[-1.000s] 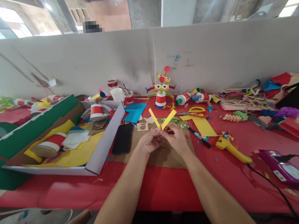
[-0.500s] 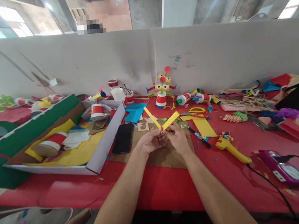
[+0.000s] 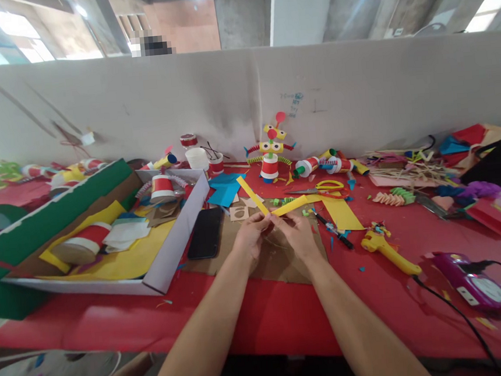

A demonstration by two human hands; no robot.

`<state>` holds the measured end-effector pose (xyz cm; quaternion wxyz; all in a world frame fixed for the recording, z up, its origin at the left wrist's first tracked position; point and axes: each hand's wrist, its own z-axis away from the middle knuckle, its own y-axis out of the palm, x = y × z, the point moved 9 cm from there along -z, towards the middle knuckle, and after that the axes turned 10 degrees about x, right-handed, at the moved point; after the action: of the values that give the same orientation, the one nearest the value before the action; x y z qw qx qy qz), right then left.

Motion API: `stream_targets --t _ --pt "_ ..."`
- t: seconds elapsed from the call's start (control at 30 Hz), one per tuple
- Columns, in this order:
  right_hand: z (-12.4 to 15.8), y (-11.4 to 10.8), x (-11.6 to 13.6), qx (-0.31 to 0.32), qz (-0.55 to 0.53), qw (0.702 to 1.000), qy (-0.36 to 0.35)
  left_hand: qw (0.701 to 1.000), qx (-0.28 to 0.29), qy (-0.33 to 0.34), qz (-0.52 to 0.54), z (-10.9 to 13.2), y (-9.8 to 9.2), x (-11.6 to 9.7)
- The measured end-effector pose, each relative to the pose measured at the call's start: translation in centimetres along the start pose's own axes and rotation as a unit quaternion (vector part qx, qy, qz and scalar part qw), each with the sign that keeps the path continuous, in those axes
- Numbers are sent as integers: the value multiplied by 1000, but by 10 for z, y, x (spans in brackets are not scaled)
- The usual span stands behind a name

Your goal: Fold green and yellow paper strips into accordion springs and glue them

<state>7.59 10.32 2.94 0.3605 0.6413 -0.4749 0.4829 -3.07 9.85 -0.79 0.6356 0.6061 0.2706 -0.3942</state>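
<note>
Two yellow paper strips [image 3: 252,195] meet in a V between my fingertips, one arm pointing up and left, the other reaching right. My left hand [image 3: 253,237] pinches them at the corner. Against it, my right hand [image 3: 296,234] is closed on the same joint, thumb and fingers pressed together. Whether the strips are stuck or folded there is hidden by the fingers. Below both hands lies a brown cardboard sheet [image 3: 234,254] with paper scraps on it. A paper-cup robot figure [image 3: 270,166] stands upright behind them.
Left are a black phone [image 3: 205,233] and an open box [image 3: 167,242] holding cups and paper. On the right lie orange-yellow scissors [image 3: 329,186], a cutter knife [image 3: 333,230], a yellow glue gun [image 3: 390,250] with its cord, and a purple power strip [image 3: 478,285]. A grey partition [image 3: 138,110] rises behind.
The right-hand strip has swung lower and flatter, pointing more to the right. Both hands have drawn closer around the corner, and the left fingers have curled in.
</note>
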Motion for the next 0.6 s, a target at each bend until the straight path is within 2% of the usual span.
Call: stream_targets --t 0.13,0.3,0.5,0.53,0.6 --pt "4 -14 -3 -73 21 997 22 999 -20 12 -30 3 -2 -2" --pt "4 -34 -9 -149 -85 985 25 994 -60 34 -83 3 -11 -8" --pt "10 -68 -19 -283 -224 932 21 990 -104 49 -76 3 -23 -12" --pt "11 -68 -19 -285 -228 931 22 991 -106 46 -67 3 -24 -11" --pt "8 -56 -16 -236 -189 953 32 994 -103 29 -34 1 -25 -6"
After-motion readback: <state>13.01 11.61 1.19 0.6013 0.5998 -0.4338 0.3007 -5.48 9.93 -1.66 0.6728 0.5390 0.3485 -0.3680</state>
